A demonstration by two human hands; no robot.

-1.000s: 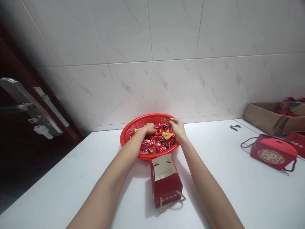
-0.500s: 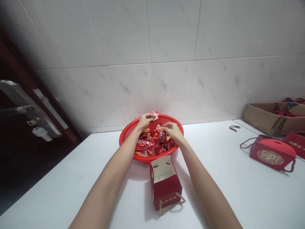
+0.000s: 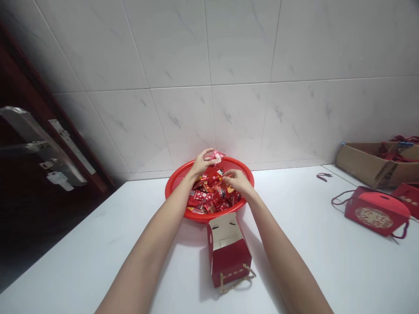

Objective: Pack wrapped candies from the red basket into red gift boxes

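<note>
A red plastic basket (image 3: 169,185) with perforated sides holds many candies (image 3: 204,196) in mostly red wrappers. Over its back part, my left hand (image 3: 202,164) is closed on a pink-and-white wrapped candy (image 3: 217,157). My right hand (image 3: 238,180) is over the right side of the basket, its fingers curled down at the candies; whether they grip one is hard to see. In front of the basket stands an open dark red gift box (image 3: 231,261), its cream inside showing and a gold rope handle (image 3: 237,281) hanging at the near side.
On the right sits a closed red gift box (image 3: 375,213) with a cord handle. Behind it are a cardboard box (image 3: 363,168) with red items and part of another red box (image 3: 407,196). A short dark red cord (image 3: 323,176) lies on the white table (image 3: 114,248), which meets a tiled wall.
My left hand has lifted the pink candy slightly, so more of it shows. The red candy at my right fingertips now lies lower among the others. The view has shifted slightly.
</note>
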